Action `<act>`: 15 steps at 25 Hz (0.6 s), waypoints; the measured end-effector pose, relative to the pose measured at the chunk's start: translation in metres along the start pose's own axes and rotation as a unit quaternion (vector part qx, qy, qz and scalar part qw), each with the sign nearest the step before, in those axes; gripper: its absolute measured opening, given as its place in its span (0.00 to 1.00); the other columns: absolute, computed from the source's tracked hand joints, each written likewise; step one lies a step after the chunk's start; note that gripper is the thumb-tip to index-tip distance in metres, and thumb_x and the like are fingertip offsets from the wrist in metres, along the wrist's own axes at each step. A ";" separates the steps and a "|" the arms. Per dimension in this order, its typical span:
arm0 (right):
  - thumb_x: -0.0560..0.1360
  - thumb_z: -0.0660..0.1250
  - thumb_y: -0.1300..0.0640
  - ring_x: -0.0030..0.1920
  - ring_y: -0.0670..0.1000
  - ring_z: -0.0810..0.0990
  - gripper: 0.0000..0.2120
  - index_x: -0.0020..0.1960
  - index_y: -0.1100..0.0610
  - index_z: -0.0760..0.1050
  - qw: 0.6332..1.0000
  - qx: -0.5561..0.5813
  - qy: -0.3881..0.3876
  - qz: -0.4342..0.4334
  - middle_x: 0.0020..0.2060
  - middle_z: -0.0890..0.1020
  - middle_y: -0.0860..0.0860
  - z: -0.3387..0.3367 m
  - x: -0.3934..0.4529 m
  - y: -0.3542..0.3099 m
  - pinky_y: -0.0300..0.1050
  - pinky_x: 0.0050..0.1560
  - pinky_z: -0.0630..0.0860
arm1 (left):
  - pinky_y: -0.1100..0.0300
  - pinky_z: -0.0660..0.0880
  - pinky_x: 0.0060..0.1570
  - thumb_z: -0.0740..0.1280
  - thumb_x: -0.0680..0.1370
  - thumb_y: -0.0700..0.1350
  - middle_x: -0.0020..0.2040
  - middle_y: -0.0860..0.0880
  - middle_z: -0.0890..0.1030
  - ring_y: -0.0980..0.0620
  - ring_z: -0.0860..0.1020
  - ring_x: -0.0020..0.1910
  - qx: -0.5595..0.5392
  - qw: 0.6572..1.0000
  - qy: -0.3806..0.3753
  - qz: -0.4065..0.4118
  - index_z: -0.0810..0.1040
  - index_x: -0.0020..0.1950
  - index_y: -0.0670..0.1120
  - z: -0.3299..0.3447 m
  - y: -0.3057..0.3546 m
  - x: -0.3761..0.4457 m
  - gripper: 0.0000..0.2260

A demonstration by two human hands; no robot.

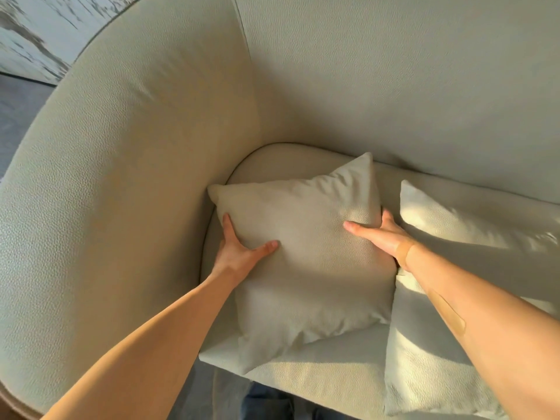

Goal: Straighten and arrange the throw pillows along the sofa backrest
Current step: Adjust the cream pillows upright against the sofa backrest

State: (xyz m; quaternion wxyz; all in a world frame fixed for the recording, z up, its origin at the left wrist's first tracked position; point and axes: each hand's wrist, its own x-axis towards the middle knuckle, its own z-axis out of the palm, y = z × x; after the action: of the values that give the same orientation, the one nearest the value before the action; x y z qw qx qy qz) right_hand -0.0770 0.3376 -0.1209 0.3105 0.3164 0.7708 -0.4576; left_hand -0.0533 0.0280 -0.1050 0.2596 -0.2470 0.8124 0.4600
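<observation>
A cream throw pillow point(303, 262) is held between both hands at the corner end of the sofa seat point(327, 377), where the curved armrest point(121, 192) meets the backrest point(409, 86). The pillow is turned at a slant, with one corner pointing up towards the backrest and another hanging over the front edge of the seat. Whether its underside rests on the seat or is lifted slightly cannot be told.

The left hand point(239, 250) is clamped on the pillow's left edge: the thumb is laid across the front face, and the fingers are wrapped around to the side next to the armrest. The right hand point(378, 234) is closed on the right edge in the same manner (thumb on the front face, fingers curled behind and mostly hidden). Both forearms are bare, and a skin-toned plaster is seen at the right wrist.

A second pillow point(448, 268) of the same pale fabric lies just beside the first, to its right, touching or nearly touching it along the held edge. It is crossed by bands of sunlight and shadow, and its right side is partly covered by the right forearm.

Beyond the armrest, a strip of whitewashed wall point(39, 34) and dark floor is seen at the upper left.
</observation>
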 end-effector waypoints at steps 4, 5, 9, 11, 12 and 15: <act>0.50 0.80 0.34 0.71 0.54 0.68 0.64 0.77 0.47 0.51 0.999 0.034 0.008 -0.005 0.72 0.68 0.48 -0.007 -0.017 -0.008 0.56 0.70 0.64 | 0.54 0.66 0.68 0.79 0.64 0.59 0.78 0.49 0.59 0.46 0.66 0.73 0.000 1.000 0.009 0.027 0.40 0.79 0.58 -0.001 0.009 -0.011 0.58; 0.52 0.81 0.36 0.72 0.55 0.67 0.63 0.77 0.47 0.50 0.999 0.050 0.013 0.003 0.73 0.67 0.47 -0.008 -0.022 -0.011 0.58 0.69 0.63 | 0.55 0.66 0.66 0.79 0.64 0.57 0.78 0.49 0.59 0.46 0.66 0.73 0.003 0.999 0.017 0.038 0.40 0.79 0.59 -0.004 0.014 -0.014 0.58; 0.56 0.81 0.43 0.71 0.57 0.66 0.58 0.75 0.39 0.48 0.988 0.151 -0.013 0.021 0.73 0.66 0.42 -0.006 -0.051 -0.026 0.73 0.62 0.62 | 0.58 0.63 0.67 0.80 0.64 0.52 0.80 0.53 0.53 0.49 0.61 0.76 0.014 0.991 0.059 0.123 0.37 0.78 0.60 -0.027 0.044 -0.024 0.59; 0.49 0.82 0.41 0.66 0.56 0.72 0.56 0.70 0.36 0.54 0.984 0.175 -0.018 0.000 0.67 0.72 0.41 -0.008 -0.066 -0.037 0.73 0.58 0.68 | 0.61 0.63 0.66 0.80 0.65 0.50 0.80 0.60 0.47 0.51 0.59 0.77 0.013 0.985 0.066 0.158 0.34 0.78 0.60 -0.041 0.064 -0.028 0.60; 0.47 0.82 0.40 0.63 0.54 0.74 0.57 0.69 0.36 0.55 0.982 0.185 -0.012 -0.015 0.65 0.74 0.41 -0.010 -0.072 -0.042 0.70 0.56 0.71 | 0.62 0.64 0.65 0.80 0.65 0.48 0.79 0.62 0.46 0.51 0.60 0.77 0.014 0.983 0.069 0.168 0.33 0.77 0.60 -0.047 0.074 -0.028 0.61; 0.51 0.82 0.44 0.62 0.52 0.74 0.56 0.71 0.38 0.54 0.974 0.218 0.018 -0.055 0.64 0.74 0.41 -0.018 -0.082 -0.061 0.66 0.54 0.74 | 0.63 0.67 0.60 0.80 0.64 0.44 0.80 0.58 0.53 0.49 0.67 0.73 0.022 0.981 0.076 0.179 0.33 0.77 0.59 -0.063 0.103 -0.023 0.62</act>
State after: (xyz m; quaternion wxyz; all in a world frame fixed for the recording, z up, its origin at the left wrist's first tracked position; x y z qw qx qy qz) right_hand -0.0779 0.3140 -0.0201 0.1944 0.3419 0.6742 -0.6252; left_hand -0.1144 0.0241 0.0018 0.1160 -0.1262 0.8705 0.4613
